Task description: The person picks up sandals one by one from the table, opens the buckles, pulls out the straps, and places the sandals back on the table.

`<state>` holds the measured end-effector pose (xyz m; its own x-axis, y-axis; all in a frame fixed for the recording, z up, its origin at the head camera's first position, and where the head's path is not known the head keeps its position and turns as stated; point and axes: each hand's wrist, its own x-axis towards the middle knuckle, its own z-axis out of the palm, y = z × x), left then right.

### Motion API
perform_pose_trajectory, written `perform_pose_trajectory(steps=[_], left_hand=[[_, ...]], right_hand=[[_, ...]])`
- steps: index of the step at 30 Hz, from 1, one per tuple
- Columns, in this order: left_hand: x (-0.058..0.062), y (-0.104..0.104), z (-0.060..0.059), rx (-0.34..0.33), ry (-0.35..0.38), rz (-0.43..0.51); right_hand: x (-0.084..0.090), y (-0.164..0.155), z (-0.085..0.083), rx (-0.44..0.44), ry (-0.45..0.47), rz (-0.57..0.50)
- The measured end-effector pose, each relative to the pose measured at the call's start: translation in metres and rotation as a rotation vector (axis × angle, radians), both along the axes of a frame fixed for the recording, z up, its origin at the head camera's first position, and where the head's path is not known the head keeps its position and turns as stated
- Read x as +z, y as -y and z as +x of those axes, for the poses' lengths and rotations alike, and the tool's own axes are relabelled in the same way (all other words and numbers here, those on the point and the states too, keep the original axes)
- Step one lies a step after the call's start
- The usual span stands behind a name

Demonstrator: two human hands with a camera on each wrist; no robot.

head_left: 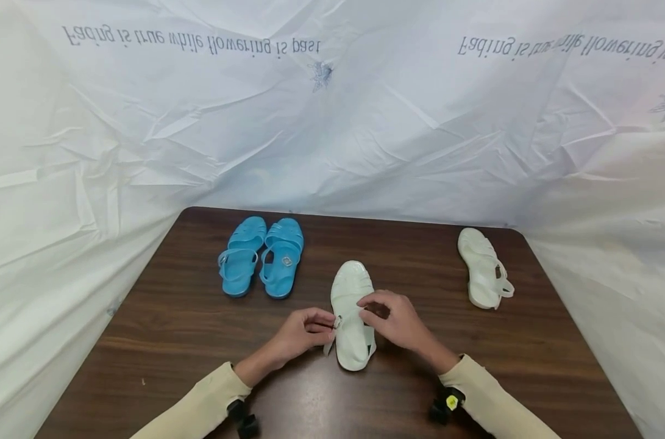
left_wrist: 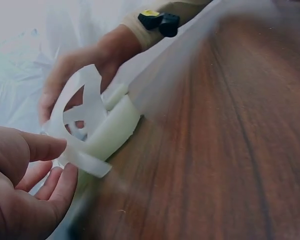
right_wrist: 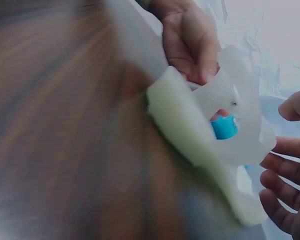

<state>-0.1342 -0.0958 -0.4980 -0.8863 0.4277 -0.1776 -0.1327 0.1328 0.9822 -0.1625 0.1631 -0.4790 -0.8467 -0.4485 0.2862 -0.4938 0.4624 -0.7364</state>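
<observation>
Backdrop: crumpled white plastic sheeting [head_left: 365, 134] printed with mirrored lettering, hung behind and down both sides of a dark brown wood-grain worktop [head_left: 173, 329] with rounded far corners

Item 1: white jelly sandal [head_left: 352, 311], lying sole-down near the middle of the worktop, toe pointing away from the person, heel towards the near edge. Bare wood shows all round it

Item 2: left hand [head_left: 299, 335], at the sandal's left side by the heel. Grip: thumb and fingertips pinch the loose white strap [left_wrist: 85, 160] at its buckle end; the left wrist view shows the strap held between thumb and fingers

Item 3: right hand [head_left: 395, 320], over the sandal's right side. Grip: fingers curled onto the strap region across the sandal's upper; the right wrist view is blurred, so whether they clasp it firmly cannot be told. Cream sleeves [head_left: 200, 405] cover both forearms, each with a small black device at the cuff

Item 4: pair of blue sandals [head_left: 262, 256], side by side and touching, left of centre towards the far edge, well apart from the hands

Item 5: second white sandal [head_left: 483, 268], alone near the far right corner, close to the right edge of the worktop, well apart from the first

Open room: broad bare wood at the near left, the near right, and between the white sandals
</observation>
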Motion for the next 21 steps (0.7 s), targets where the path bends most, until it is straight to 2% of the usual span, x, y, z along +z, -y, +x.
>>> perform_pose_trajectory(steps=[5,10,18,21], left_hand=[[-0.003,0.001,0.003,0.001,-0.007,-0.017],[-0.001,0.001,0.006,-0.004,-0.025,-0.033],[0.002,0.008,0.006,-0.024,-0.046,-0.091],[0.003,0.008,0.003,-0.057,-0.073,-0.105]], right_hand=[[0.010,0.015,-0.011,0.116,0.014,0.113],[0.013,0.028,-0.020,0.239,0.056,0.226],[0.017,0.031,-0.027,0.361,0.156,0.254],[0.017,0.027,-0.030,0.400,0.183,0.263]])
